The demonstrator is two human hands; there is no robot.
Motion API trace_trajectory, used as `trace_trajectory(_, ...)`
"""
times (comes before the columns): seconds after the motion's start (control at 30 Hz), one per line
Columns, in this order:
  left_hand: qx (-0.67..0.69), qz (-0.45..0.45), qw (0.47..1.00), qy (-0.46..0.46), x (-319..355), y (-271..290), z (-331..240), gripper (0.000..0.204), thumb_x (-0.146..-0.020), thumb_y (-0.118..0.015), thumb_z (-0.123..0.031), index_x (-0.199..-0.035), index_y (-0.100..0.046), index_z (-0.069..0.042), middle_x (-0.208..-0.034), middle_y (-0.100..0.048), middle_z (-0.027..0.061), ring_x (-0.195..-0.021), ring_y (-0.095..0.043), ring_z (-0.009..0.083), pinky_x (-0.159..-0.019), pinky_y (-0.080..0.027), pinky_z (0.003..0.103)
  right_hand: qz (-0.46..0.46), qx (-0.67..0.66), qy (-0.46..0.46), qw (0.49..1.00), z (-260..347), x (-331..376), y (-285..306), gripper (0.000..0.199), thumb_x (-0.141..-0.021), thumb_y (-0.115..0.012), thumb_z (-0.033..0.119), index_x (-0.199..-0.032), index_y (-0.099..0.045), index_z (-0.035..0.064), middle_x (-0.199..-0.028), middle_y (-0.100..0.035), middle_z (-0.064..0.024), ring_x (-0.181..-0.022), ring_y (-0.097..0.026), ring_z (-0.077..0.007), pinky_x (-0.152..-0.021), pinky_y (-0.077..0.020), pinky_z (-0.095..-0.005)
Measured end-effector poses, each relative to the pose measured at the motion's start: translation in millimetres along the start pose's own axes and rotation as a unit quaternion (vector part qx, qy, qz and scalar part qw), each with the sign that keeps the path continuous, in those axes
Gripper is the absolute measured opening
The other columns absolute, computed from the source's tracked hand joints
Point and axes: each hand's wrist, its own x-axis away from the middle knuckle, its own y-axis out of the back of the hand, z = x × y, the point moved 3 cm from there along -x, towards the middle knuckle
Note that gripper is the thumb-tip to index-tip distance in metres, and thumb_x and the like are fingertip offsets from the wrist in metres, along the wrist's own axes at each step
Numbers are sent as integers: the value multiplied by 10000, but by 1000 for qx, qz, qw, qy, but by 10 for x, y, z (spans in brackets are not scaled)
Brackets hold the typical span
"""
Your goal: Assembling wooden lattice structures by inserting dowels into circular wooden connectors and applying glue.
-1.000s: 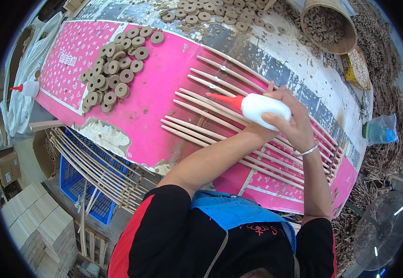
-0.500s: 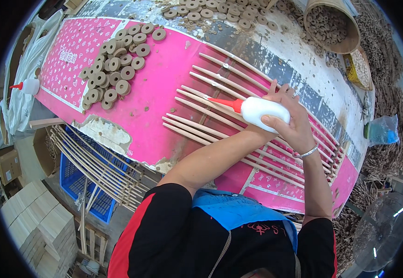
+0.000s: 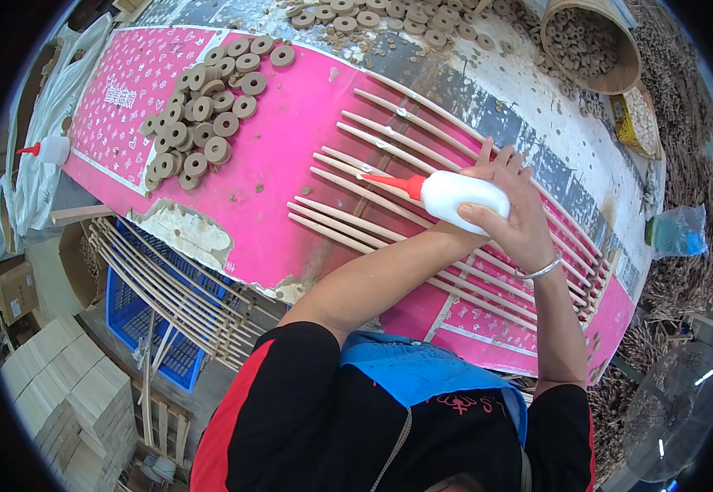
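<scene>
**Glue bottle over the stick rows**

Glue bottle (image 3: 461, 199), white with a red nozzle, lies nearly level above the wooden sticks (image 3: 389, 156) laid in rows on the pink surface (image 3: 291, 123). Nozzle tip points left, touching or just above one stick. Both hands wrap the bottle: left hand (image 3: 500, 225) grips from below, right hand (image 3: 508, 176) closes over the top. Pile of wooden rings (image 3: 205, 115) sits well apart, upper left.
</scene>
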Motion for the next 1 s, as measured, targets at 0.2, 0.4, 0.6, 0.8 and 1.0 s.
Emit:
trace_trajectory(0.2, -67, -4, 998, -3, -40, -73, -17, 752, -1032, -404, -597, -1570, -408, -72, -1660, -372, 187, -1563, -291, 392, -1289, -93, 665, 4, -4, 7, 1000, 53, 15, 57, 431, -883, -797, 288, -1217, -707, 31, -1056, -741, -86, -985, -688, -180, -909, -515, -331)
trace_trajectory(0.4, 85, -21, 996, 12, -11, 85, 3, 754, -1022, -419, -583, -1570, -404, -66, -1657, -367, 204, -1557, -301, 395, -1284, -130, 670, 23, -16, 8, 1000, 88, 8, -14, 427, -883, -796, 264, -1225, -701, 27, -1075, -736, -91, -999, -687, -186, -921, -511, -336)
trace_trajectory(0.6, 20, 34, 999, -1, -53, 179, 0, 784, -1003, -460, -573, -1595, -382, -66, -1646, -388, 192, -1567, -293, 381, -1280, -106, 673, 22, 3, 23, 999, 64, -4, -26, 430, -877, -801, 286, -1212, -703, 34, -1070, -733, -99, -993, -702, -213, -900, -524, -352)
trace_trajectory(0.8, -31, 50, 998, -10, -39, 242, -23, 781, -1011, -459, -565, -1605, -360, -68, -1671, -349, 193, -1582, -264, 378, -1282, -91, 679, 48, 2, -2, 999, 138, 35, 50, 435, -874, -795, 245, -1224, -698, 7, -1078, -739, -88, -998, -699, -185, -918, -516, -328)
trace_trajectory(1.0, -3, 27, 1000, -13, -15, 329, -39, 872, -981, -448, -619, -1625, -329, -44, -1689, -305, 242, -1594, -223, 414, -1275, -52, 705, 57, -3, 46, 997, 217, 9, -64, 425, -854, -822, 271, -1179, -706, 23, -1057, -734, -119, -971, -713, -272, -889, -532, -383)
